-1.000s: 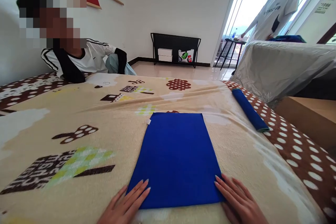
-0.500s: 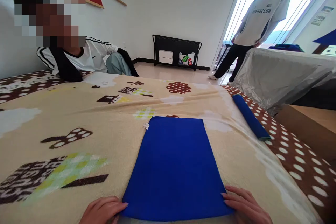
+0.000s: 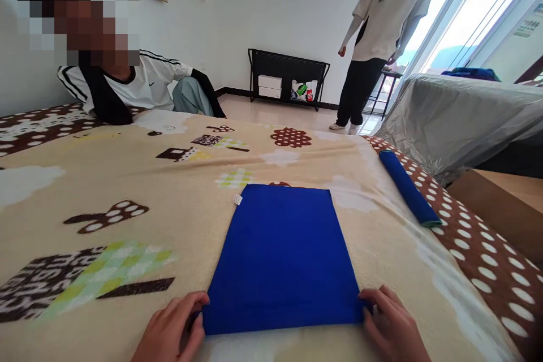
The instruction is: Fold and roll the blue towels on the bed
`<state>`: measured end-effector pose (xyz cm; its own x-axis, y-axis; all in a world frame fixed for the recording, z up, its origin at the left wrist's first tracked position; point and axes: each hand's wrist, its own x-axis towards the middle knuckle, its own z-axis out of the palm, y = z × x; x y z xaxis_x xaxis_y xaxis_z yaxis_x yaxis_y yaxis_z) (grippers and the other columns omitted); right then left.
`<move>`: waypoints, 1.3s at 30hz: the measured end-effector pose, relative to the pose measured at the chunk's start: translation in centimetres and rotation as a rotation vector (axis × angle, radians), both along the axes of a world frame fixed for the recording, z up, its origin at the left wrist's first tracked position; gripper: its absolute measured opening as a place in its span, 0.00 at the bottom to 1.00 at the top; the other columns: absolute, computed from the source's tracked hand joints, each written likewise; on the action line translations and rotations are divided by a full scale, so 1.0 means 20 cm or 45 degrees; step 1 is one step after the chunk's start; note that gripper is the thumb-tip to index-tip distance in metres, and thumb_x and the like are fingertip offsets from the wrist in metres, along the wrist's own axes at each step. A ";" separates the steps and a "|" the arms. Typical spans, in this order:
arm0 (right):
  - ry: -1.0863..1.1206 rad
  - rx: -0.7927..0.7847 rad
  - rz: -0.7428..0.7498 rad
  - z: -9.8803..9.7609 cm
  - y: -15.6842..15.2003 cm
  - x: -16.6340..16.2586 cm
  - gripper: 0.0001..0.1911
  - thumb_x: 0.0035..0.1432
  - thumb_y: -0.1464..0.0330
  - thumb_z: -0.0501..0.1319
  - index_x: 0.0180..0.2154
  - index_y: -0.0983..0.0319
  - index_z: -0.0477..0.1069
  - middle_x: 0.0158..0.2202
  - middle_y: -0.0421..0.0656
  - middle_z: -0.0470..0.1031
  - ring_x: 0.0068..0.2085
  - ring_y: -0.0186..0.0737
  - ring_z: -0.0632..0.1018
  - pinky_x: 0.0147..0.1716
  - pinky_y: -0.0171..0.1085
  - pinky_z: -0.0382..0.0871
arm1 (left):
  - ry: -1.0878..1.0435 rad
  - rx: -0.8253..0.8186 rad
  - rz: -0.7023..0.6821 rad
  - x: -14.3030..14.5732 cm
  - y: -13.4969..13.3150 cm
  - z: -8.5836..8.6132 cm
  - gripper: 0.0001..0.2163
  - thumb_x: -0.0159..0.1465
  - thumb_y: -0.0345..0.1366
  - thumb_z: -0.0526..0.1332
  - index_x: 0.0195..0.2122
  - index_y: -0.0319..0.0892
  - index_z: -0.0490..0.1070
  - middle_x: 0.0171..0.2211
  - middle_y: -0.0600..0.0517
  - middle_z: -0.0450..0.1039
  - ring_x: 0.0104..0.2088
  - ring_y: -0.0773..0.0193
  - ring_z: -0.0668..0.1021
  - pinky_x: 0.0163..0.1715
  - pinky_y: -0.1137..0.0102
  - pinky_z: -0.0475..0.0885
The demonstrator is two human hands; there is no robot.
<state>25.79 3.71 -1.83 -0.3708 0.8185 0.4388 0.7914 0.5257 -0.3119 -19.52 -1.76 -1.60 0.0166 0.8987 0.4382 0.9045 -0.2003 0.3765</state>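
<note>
Gripping one blue cloth [image 3: 282,254]: two hands.

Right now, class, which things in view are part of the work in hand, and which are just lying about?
In hand:
- flat blue cloth
- left hand gripping its near left corner
- right hand gripping its near right corner
- patterned blanket under it

Lying about:
- rolled blue cloth by the blanket's right edge
- black rack by the wall
- plastic-covered furniture

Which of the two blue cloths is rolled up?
The rolled blue cloth on the dotted right edge of the blanket; the flat blue cloth lies spread between both hands.
</note>
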 end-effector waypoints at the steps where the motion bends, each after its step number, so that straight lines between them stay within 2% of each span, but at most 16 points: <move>1: -0.052 0.074 -0.036 -0.02 0.00 -0.01 0.08 0.62 0.69 0.58 0.43 0.58 0.72 0.34 0.43 0.75 0.34 0.38 0.78 0.35 0.36 0.76 | 0.116 0.066 0.021 0.02 0.00 -0.01 0.09 0.64 0.37 0.57 0.45 0.49 0.71 0.38 0.56 0.80 0.36 0.63 0.82 0.35 0.69 0.75; 6: -0.249 0.375 -0.227 -0.03 -0.04 -0.04 0.15 0.61 0.68 0.57 0.49 0.61 0.71 0.43 0.51 0.75 0.43 0.47 0.77 0.41 0.44 0.72 | 0.414 0.198 0.223 0.12 -0.02 -0.01 0.08 0.64 0.35 0.55 0.42 0.47 0.72 0.42 0.50 0.77 0.39 0.55 0.79 0.39 0.60 0.64; 8: -0.344 0.451 -0.108 0.01 -0.05 -0.04 0.16 0.60 0.73 0.56 0.50 0.59 0.71 0.46 0.49 0.76 0.45 0.46 0.77 0.44 0.44 0.68 | 0.423 0.199 0.217 0.14 -0.02 0.01 0.09 0.64 0.33 0.54 0.39 0.47 0.74 0.47 0.47 0.76 0.43 0.52 0.77 0.41 0.59 0.63; 10: -0.411 0.469 0.125 0.05 -0.05 -0.04 0.20 0.59 0.78 0.54 0.50 0.59 0.73 0.45 0.44 0.78 0.46 0.42 0.78 0.47 0.42 0.66 | 0.414 0.229 0.150 0.15 -0.02 0.04 0.11 0.64 0.31 0.53 0.37 0.48 0.75 0.51 0.47 0.74 0.47 0.52 0.76 0.42 0.59 0.62; 13: -0.404 0.427 0.319 0.12 -0.04 -0.07 0.20 0.58 0.79 0.54 0.50 0.61 0.73 0.42 0.42 0.79 0.44 0.38 0.78 0.47 0.39 0.65 | 0.418 0.253 0.073 0.16 -0.02 0.09 0.11 0.63 0.31 0.53 0.38 0.48 0.75 0.53 0.49 0.74 0.50 0.54 0.75 0.41 0.61 0.61; 16: -0.312 0.403 0.222 0.16 -0.05 -0.14 0.13 0.58 0.74 0.58 0.45 0.60 0.74 0.39 0.43 0.79 0.42 0.40 0.78 0.45 0.41 0.66 | 0.409 0.151 0.129 0.22 -0.02 0.13 0.12 0.65 0.36 0.52 0.39 0.47 0.75 0.56 0.47 0.73 0.55 0.49 0.73 0.47 0.55 0.61; 18: -0.259 0.365 0.100 0.17 -0.06 -0.21 0.04 0.61 0.69 0.60 0.37 0.59 0.74 0.34 0.42 0.78 0.38 0.42 0.77 0.43 0.43 0.65 | 0.427 0.102 0.195 0.27 -0.02 0.13 0.12 0.66 0.43 0.53 0.37 0.46 0.74 0.55 0.44 0.73 0.57 0.45 0.72 0.53 0.48 0.59; 21: -0.297 0.285 -0.054 0.17 -0.06 -0.30 0.15 0.65 0.60 0.59 0.28 0.59 0.71 0.29 0.43 0.74 0.33 0.45 0.76 0.39 0.46 0.66 | 0.509 0.088 0.290 0.34 -0.02 0.12 0.16 0.65 0.51 0.55 0.35 0.44 0.72 0.54 0.39 0.74 0.58 0.41 0.71 0.58 0.40 0.55; 24: -0.381 0.364 -0.100 0.18 -0.05 -0.37 0.16 0.68 0.61 0.54 0.34 0.62 0.74 0.35 0.49 0.77 0.36 0.48 0.77 0.39 0.48 0.68 | 0.566 0.152 0.357 0.38 -0.04 0.12 0.12 0.67 0.45 0.57 0.37 0.43 0.72 0.58 0.39 0.71 0.60 0.41 0.71 0.59 0.39 0.55; 26: -0.438 0.450 0.071 0.19 -0.05 -0.42 0.15 0.68 0.70 0.51 0.48 0.64 0.75 0.46 0.51 0.78 0.44 0.48 0.79 0.44 0.47 0.70 | 0.588 0.249 0.284 0.41 -0.05 0.12 0.07 0.67 0.37 0.58 0.40 0.43 0.73 0.60 0.42 0.70 0.59 0.46 0.72 0.62 0.43 0.54; 29: -0.537 0.455 0.528 0.21 -0.05 -0.46 0.26 0.65 0.76 0.47 0.63 0.63 0.65 0.61 0.44 0.71 0.60 0.41 0.73 0.55 0.40 0.69 | 0.671 0.374 -0.206 0.47 -0.04 0.13 0.15 0.66 0.26 0.53 0.48 0.42 0.75 0.58 0.46 0.74 0.59 0.56 0.73 0.67 0.54 0.52; 31: -0.561 0.366 0.672 0.21 -0.05 -0.46 0.30 0.64 0.75 0.48 0.67 0.65 0.58 0.65 0.41 0.66 0.65 0.37 0.67 0.59 0.36 0.68 | 0.709 0.425 -0.481 0.50 -0.03 0.11 0.21 0.64 0.23 0.48 0.53 0.39 0.74 0.57 0.47 0.75 0.60 0.60 0.72 0.69 0.60 0.51; 32: -0.553 0.313 0.681 0.20 -0.06 -0.46 0.32 0.63 0.76 0.48 0.68 0.66 0.55 0.65 0.41 0.64 0.66 0.37 0.66 0.60 0.35 0.67 | 0.709 0.437 -0.521 0.51 -0.02 0.10 0.23 0.63 0.23 0.47 0.55 0.38 0.72 0.58 0.48 0.74 0.61 0.61 0.71 0.69 0.62 0.52; 35: -0.520 0.230 0.632 0.17 -0.08 -0.45 0.38 0.58 0.78 0.49 0.71 0.66 0.48 0.67 0.43 0.61 0.67 0.38 0.63 0.63 0.38 0.65 | 0.689 0.396 -0.432 0.50 -0.02 0.06 0.26 0.62 0.25 0.48 0.61 0.39 0.68 0.62 0.49 0.70 0.64 0.62 0.68 0.70 0.64 0.50; 37: -0.480 0.272 0.543 0.15 -0.10 -0.47 0.38 0.59 0.76 0.51 0.70 0.69 0.49 0.67 0.47 0.60 0.68 0.43 0.63 0.63 0.41 0.65 | 0.707 0.391 -0.411 0.51 -0.02 0.05 0.25 0.63 0.29 0.51 0.61 0.37 0.68 0.63 0.48 0.69 0.65 0.60 0.67 0.71 0.61 0.47; 39: -0.440 0.333 0.498 0.12 -0.11 -0.53 0.35 0.63 0.69 0.53 0.69 0.73 0.52 0.67 0.51 0.60 0.68 0.47 0.62 0.62 0.42 0.66 | 0.733 0.407 -0.440 0.53 -0.02 0.06 0.24 0.62 0.29 0.53 0.59 0.35 0.70 0.61 0.44 0.70 0.64 0.55 0.68 0.71 0.54 0.44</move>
<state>15.14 1.45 0.51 -0.7813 0.4725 0.4079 0.5555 0.8243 0.1094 -8.89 -2.21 -0.49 0.5813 0.6310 0.5137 0.8067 -0.5294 -0.2626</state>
